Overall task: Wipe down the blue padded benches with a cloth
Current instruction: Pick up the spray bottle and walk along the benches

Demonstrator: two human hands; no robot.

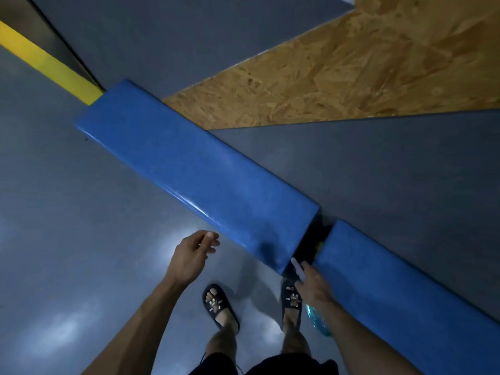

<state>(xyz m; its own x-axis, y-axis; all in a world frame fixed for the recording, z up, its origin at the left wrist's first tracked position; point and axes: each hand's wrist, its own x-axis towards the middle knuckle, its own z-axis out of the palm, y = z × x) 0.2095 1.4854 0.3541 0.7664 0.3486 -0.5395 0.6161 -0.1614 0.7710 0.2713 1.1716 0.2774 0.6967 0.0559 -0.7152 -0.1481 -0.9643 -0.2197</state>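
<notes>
Blue vinyl padding covers two long benches set end to end along a grey wall, seen from above by a standing person.

The nearer-left bench (189, 169) runs from a yellow strip (51, 66) at its far end to a dark gap (311, 244); the second bench (400, 288) begins past the gap and is cut off at the lower right edge. The floor (67, 226) is glossy grey with pale light reflections, and a chipboard panel (351, 66) fills the upper right. The left hand (193, 255) hangs over the floor beside the bench's front edge, fingers loosely curled, holding nothing. The right hand (311, 282), blurred, grips a whitish item at the gap; whether this is the cloth cannot be told. A teal object (318, 320) under the right forearm is unclear. Two dark sandals (219, 304) stand on the floor.
</notes>
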